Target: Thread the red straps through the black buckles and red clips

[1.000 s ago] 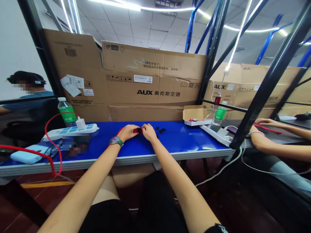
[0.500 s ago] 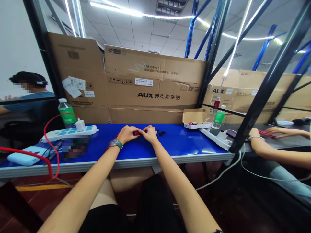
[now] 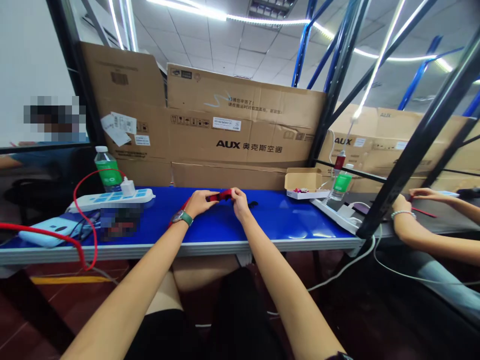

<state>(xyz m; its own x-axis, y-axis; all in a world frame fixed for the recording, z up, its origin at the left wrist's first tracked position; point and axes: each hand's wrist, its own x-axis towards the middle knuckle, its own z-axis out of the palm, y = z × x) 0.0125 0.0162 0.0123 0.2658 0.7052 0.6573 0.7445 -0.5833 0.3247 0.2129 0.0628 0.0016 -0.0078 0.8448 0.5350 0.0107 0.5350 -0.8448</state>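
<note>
Broadly, a wall of large cardboard boxes point(image 3: 243, 125) fills the upper middle of the frame, with blue and black metal shelving uprights point(image 3: 337, 65) toward the upper right. Below them, a long blue table point(image 3: 292, 222) runs across the frame. At its left end sit a white power strip point(image 3: 110, 200), a water bottle point(image 3: 106, 170) with a green label just behind it, a pale blue power bank point(image 3: 45, 230) and a loop of red cable point(image 3: 74, 205). Toward the table's right end stand a small open cardboard box point(image 3: 302, 182) and a second power strip point(image 3: 332, 215). At the far right, past a black upright, a co-worker's hand point(image 3: 427, 192) rests over a dark table near a thin red strip point(image 3: 423, 212), and a bracelet point(image 3: 403, 215) circles the co-worker's other wrist.

At the middle of the blue table, the person's hands are close together. The left hand point(image 3: 200, 202), with a wristwatch point(image 3: 182, 217) on its wrist, and the right hand point(image 3: 238, 200) both pinch a short red strap point(image 3: 221, 195) between them. A small black piece point(image 3: 254, 203) sits just beside the right hand.
</note>
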